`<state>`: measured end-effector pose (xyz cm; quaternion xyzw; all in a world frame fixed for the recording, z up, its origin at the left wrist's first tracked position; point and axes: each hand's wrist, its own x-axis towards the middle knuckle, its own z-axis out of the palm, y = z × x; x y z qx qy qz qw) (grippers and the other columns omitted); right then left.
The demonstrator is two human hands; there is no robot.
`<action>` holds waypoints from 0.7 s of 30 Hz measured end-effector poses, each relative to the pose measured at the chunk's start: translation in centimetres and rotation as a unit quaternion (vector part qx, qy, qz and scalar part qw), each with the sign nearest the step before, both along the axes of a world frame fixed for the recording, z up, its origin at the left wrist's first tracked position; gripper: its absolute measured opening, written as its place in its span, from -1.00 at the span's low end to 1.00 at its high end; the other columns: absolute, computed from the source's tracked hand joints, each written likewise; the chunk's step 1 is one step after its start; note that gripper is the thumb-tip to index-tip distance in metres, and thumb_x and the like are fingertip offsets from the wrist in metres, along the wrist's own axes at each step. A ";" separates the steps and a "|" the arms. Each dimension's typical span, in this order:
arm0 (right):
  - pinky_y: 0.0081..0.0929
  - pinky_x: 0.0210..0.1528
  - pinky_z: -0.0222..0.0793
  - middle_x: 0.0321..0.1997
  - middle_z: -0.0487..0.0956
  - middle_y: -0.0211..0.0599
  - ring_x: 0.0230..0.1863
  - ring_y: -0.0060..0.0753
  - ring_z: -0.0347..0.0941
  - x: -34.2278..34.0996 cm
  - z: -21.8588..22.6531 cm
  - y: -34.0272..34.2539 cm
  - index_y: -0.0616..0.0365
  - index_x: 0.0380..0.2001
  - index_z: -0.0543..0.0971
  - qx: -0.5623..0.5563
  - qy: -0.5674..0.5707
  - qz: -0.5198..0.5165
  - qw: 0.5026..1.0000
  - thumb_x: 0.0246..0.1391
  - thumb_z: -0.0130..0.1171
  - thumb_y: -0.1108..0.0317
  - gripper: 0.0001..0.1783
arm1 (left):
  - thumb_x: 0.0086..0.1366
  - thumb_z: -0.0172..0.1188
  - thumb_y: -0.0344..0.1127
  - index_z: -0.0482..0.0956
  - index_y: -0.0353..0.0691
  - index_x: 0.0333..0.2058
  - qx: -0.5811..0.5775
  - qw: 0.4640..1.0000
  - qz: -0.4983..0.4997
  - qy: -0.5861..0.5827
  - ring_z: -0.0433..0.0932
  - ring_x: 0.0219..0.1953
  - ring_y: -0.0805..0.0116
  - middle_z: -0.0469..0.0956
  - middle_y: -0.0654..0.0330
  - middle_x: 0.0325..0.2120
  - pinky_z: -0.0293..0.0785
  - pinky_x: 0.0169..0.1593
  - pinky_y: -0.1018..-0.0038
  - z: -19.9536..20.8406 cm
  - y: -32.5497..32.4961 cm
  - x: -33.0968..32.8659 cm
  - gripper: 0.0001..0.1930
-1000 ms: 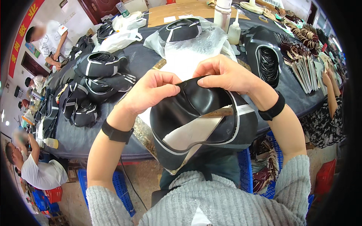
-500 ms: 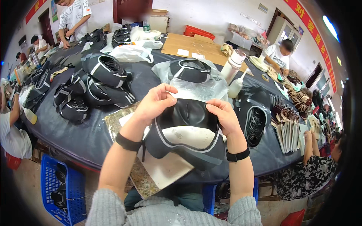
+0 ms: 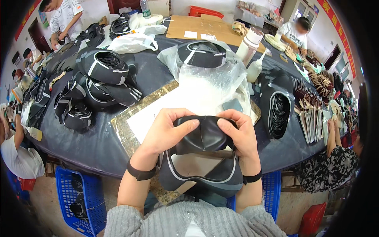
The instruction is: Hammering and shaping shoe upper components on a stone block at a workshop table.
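Observation:
Between my two hands is a black shoe upper with a pale grey strip along its curved opening. My left hand (image 3: pixel 167 128) pinches its glossy top edge, thumb on the near face and fingers behind. My right hand (image 3: pixel 241 132) grips the same edge a short way to the right. The shiny black part (image 3: pixel 203 136) of the upper faces me, and its wider matte part (image 3: pixel 207 183) hangs toward my lap. Behind it on the table lies a speckled slab (image 3: pixel 119 134) bearing a white sheet (image 3: pixel 148 118).
Stacked black uppers (image 3: pixel 106 67) lie at left, another stack (image 3: pixel 278 114) at right. A clear plastic bag (image 3: pixel 233 69) holds up one more bundle (image 3: pixel 203 59). Beside it stand a squeeze bottle (image 3: pixel 256 69) and a larger bottle (image 3: pixel 249 45). Blue baskets (image 3: pixel 94 203) sit below; people work around the table.
Both hands have drawn the shoe upper nearer to me and lower, with thumbs now pressed on its glossy face. More of the slab and white sheet shows behind it.

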<state>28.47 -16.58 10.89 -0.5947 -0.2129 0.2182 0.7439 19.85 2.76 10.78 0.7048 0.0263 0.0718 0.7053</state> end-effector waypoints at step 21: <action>-0.60 -0.04 0.35 -0.01 0.55 -0.24 -0.04 -0.52 0.46 -2.0 0.7 -2.8 0.32 0.02 0.49 0.060 -0.167 -0.004 0.984 0.17 0.16 0.33 -0.61 | 0.06 0.20 -0.60 0.66 -0.22 -0.28 0.413 0.846 0.084 -0.328 0.46 -0.52 0.31 0.48 0.17 -0.53 0.37 -0.38 0.51 3.7 0.6 -0.6 -0.76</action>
